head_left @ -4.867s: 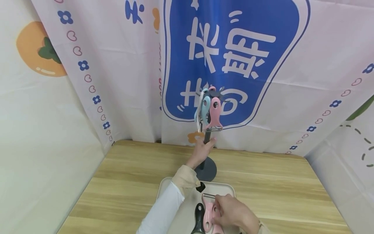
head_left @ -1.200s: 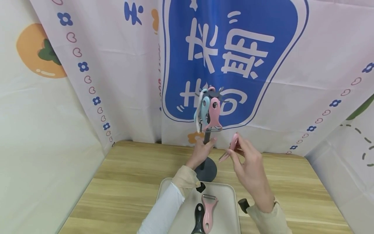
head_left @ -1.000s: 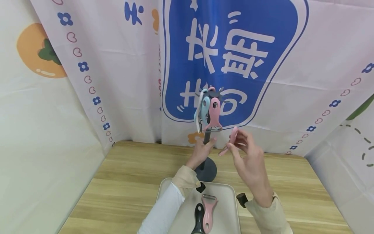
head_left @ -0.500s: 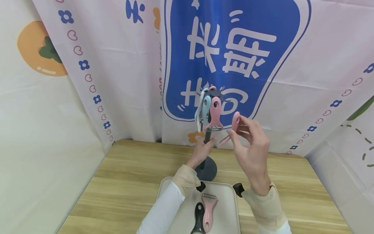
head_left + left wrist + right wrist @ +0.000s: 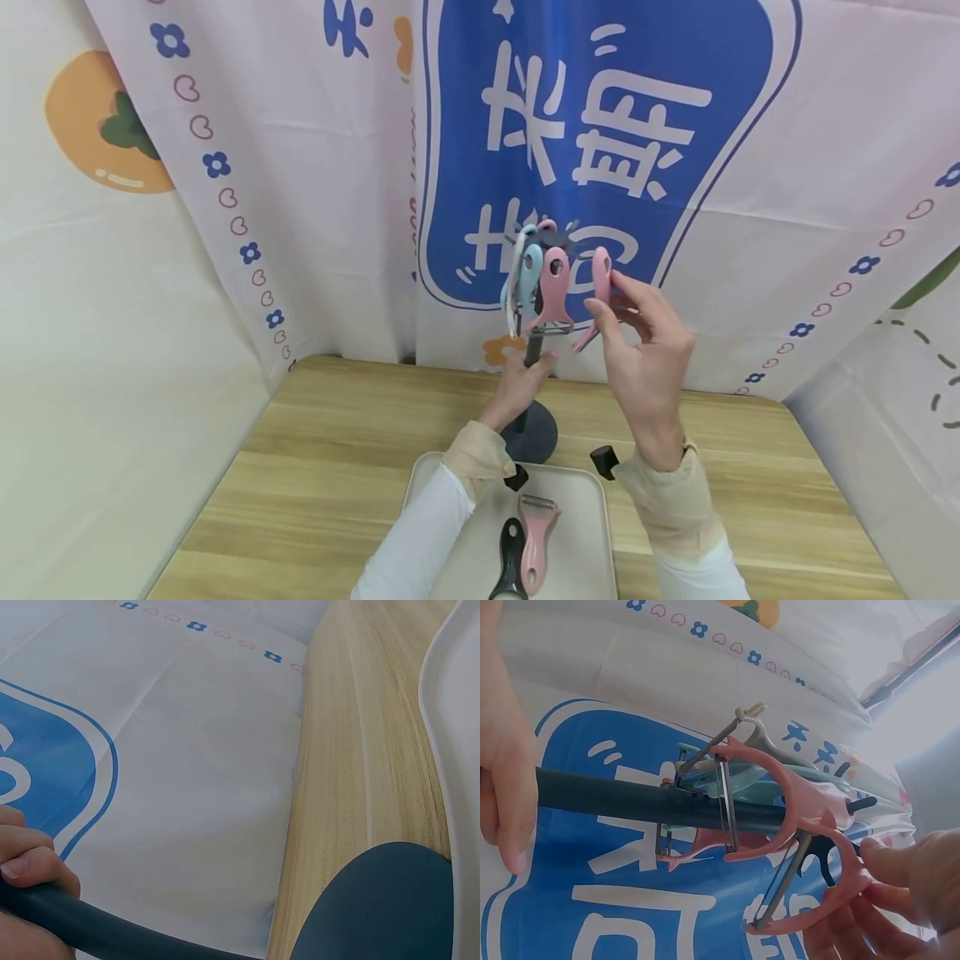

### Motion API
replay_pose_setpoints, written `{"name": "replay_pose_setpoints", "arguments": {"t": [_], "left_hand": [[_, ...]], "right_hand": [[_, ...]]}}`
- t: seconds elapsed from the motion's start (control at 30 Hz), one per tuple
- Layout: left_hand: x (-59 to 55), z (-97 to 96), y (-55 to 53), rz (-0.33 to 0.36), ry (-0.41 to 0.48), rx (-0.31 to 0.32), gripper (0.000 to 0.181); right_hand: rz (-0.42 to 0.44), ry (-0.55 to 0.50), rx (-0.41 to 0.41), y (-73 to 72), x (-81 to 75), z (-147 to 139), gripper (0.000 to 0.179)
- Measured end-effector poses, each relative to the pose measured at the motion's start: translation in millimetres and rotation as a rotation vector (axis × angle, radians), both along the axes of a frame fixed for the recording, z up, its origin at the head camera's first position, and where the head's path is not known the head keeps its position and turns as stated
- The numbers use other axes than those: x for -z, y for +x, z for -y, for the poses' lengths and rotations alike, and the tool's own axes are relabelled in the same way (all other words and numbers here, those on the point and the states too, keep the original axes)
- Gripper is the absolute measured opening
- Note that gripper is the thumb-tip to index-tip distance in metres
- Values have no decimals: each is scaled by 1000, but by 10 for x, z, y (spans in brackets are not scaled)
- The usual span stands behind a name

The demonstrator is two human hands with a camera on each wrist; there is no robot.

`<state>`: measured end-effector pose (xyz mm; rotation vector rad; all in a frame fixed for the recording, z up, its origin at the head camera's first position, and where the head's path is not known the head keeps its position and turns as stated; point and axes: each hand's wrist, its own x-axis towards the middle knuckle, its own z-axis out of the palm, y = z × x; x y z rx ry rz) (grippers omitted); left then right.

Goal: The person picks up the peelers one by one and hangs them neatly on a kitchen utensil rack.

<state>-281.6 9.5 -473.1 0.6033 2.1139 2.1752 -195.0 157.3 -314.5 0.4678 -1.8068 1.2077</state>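
My left hand (image 5: pixel 516 390) grips the dark pole (image 5: pixel 533 350) of an upright stand with a round base (image 5: pixel 542 437). Near its hooked top (image 5: pixel 558 237), my right hand (image 5: pixel 648 354) pinches a pink peeler (image 5: pixel 602 273) by the handle, hole end up and blade down. In the right wrist view this peeler (image 5: pixel 847 881) is beside the hooks; whether a hook passes through its hole cannot be told. On the stand hang another pink peeler (image 5: pixel 553 287), a light blue one (image 5: pixel 529 279) and a white one (image 5: pixel 513 287), with more partly hidden behind.
A beige tray (image 5: pixel 585 533) lies in front of the stand, holding a pink peeler (image 5: pixel 536 550) and a black-handled tool (image 5: pixel 512 554) cut off by the frame edge. The wooden table (image 5: pixel 315 467) meets a printed cloth (image 5: pixel 352 250) at the back.
My right hand has lifted a pink peeler from the tray up to the stand's top, rising and moving close to the hooks. My left hand stays on the pole.
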Motion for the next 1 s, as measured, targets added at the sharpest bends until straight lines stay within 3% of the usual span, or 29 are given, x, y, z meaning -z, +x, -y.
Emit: {"name": "replay_pose_setpoints", "arguments": {"t": [0.27, 0.47, 1.0], "left_hand": [[-11, 8, 17, 6, -16, -27, 58], [-7, 0, 15, -18, 6, -10, 54], [-17, 3, 4, -7, -3, -10, 55]], "right_hand": [[-61, -67, -75, -90, -51, 60, 39], [-83, -99, -106, -162, -36, 80, 33], [-94, -75, -59, -229, -27, 142, 29]]}}
